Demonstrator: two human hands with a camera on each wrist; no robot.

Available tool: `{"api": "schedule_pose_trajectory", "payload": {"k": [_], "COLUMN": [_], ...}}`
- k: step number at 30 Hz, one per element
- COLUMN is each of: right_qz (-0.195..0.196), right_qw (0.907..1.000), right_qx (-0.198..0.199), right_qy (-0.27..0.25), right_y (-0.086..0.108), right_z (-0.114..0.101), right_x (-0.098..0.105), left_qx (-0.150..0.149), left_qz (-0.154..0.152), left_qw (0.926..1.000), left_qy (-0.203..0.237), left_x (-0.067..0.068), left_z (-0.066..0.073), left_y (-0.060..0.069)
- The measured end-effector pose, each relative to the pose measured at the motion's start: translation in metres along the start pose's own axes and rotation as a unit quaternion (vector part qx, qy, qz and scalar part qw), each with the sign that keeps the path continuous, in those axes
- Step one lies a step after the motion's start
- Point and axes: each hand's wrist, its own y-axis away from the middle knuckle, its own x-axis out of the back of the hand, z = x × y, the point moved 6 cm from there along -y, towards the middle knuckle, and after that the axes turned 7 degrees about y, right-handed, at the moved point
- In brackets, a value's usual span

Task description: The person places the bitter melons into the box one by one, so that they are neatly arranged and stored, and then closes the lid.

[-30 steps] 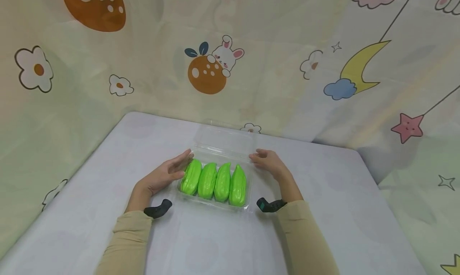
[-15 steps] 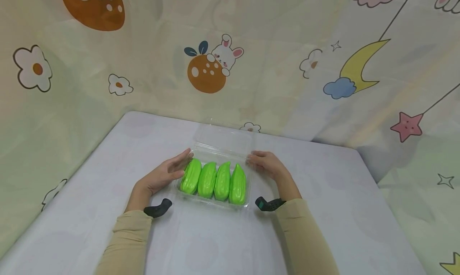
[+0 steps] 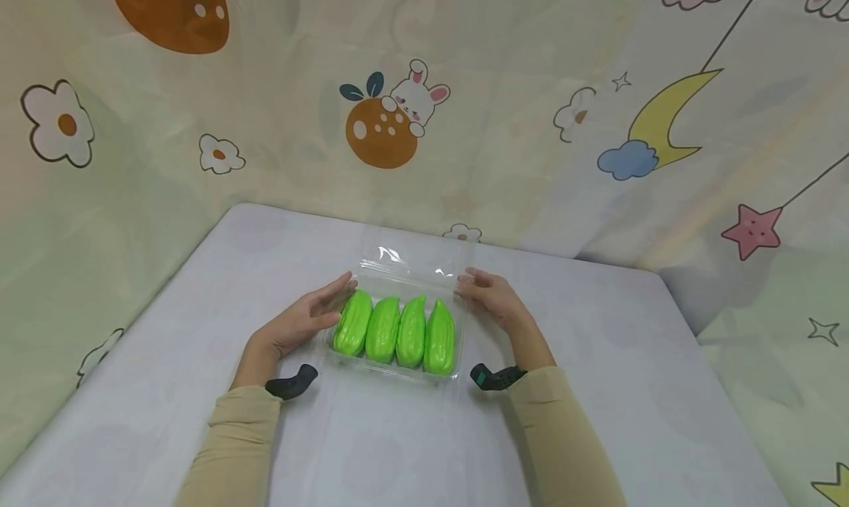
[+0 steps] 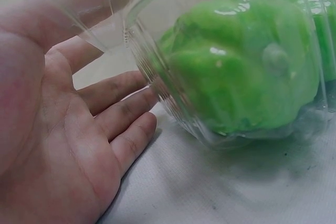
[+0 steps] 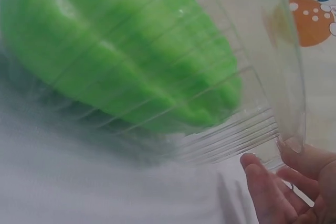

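A clear plastic clamshell box (image 3: pixel 391 374) stands on the table with its hinged lid (image 3: pixel 411 264) tilted up at the far side. Inside lie several glossy green, ribbed, elongated vegetable-like pieces (image 3: pixel 382 331), side by side. My left hand (image 3: pixel 308 319) is at the box's left wall, its fingers extended; in the left wrist view the fingertips (image 4: pixel 147 121) reach the ribbed plastic. At the far right corner, my right hand (image 3: pixel 494 297) pinches the lid's edge, as the right wrist view shows around the fingertips (image 5: pixel 291 148). Some of its fingers are hidden behind one another.
The white-covered table (image 3: pixel 398 448) extends around the box. Behind it hangs a pale printed curtain (image 3: pixel 504 161) that meets the table's back edge. Black wrist-worn devices (image 3: pixel 292 382) sit on both wrists near the box's front corners.
The lid has swung up from leaning back, and its far edge has come nearer. My right hand shifted slightly left to the lid's edge, then rose a little. The left hand stays put.
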Motion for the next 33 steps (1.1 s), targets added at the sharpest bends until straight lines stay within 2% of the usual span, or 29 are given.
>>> {"api": "schedule_pose_trajectory", "payload": {"k": [13, 22, 26, 33], "right_qz": [0.045, 0.047, 0.038, 0.032], "right_qw": [0.9979, 0.9966, 0.9962, 0.9957], "right_qx": [0.048, 0.066, 0.072, 0.084], "right_qy": [0.002, -0.016, -0.032, -0.025], "right_y": [0.004, 0.006, 0.006, 0.008], "right_z": [-0.012, -0.014, -0.015, -0.022], "right_x": [0.002, 0.002, 0.002, 0.002], "left_qx": [0.003, -0.001, 0.003, 0.011], "left_qz": [0.004, -0.003, 0.002, 0.012], "left_qw": [1.0, 1.0, 1.0, 0.9999], "left_qy": [0.001, 0.008, 0.005, -0.005], "left_x": [-0.001, -0.002, -0.002, 0.0], "left_z": [-0.001, 0.001, 0.0, -0.001], "left_y": [0.0, 0.0, 0.0, -0.001]}}
